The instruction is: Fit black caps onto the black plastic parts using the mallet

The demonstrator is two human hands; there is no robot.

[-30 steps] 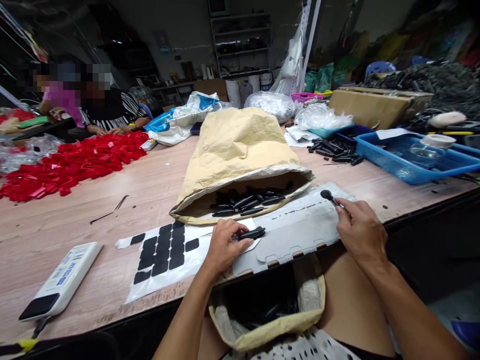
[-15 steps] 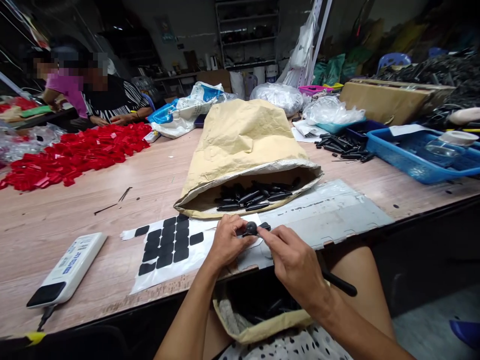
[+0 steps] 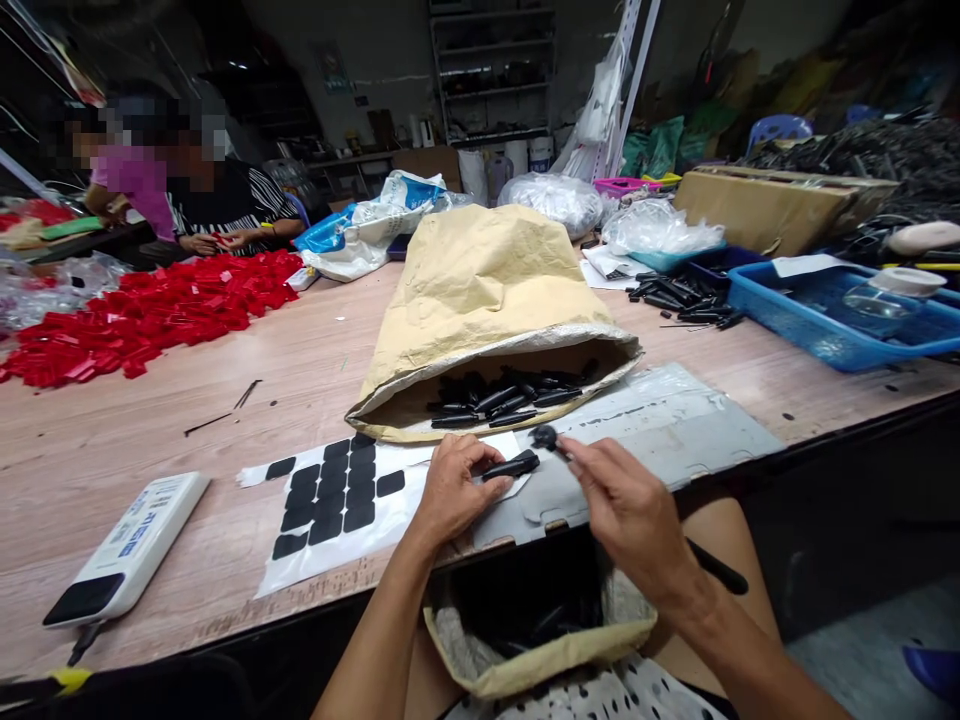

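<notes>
My left hand (image 3: 459,484) is closed on a short black tube-like piece (image 3: 513,466), held just above a grey board at the table edge. My right hand (image 3: 636,510) grips a thin black tool with a round dark head (image 3: 544,437). That head is a little right of the black piece and apart from it. Behind my right wrist sticks out a black rod (image 3: 718,568), seemingly the same tool's handle. A white sheet with black square stickers (image 3: 319,555) lies left of my left hand. Ahead, an open tan sack (image 3: 487,270) holds several similar black pieces (image 3: 499,397).
A second open sack (image 3: 525,675) with black parts sits at my lap. The grey board (image 3: 652,420) lies under my hands. At left are a white device (image 3: 131,545) and a red heap (image 3: 150,310); at right, a blue tray (image 3: 825,330). Two people sit at far left.
My right hand has moved right, taking the tool's round head away from the black piece. The left hand stays nearly in place, and more of its piece shows.
</notes>
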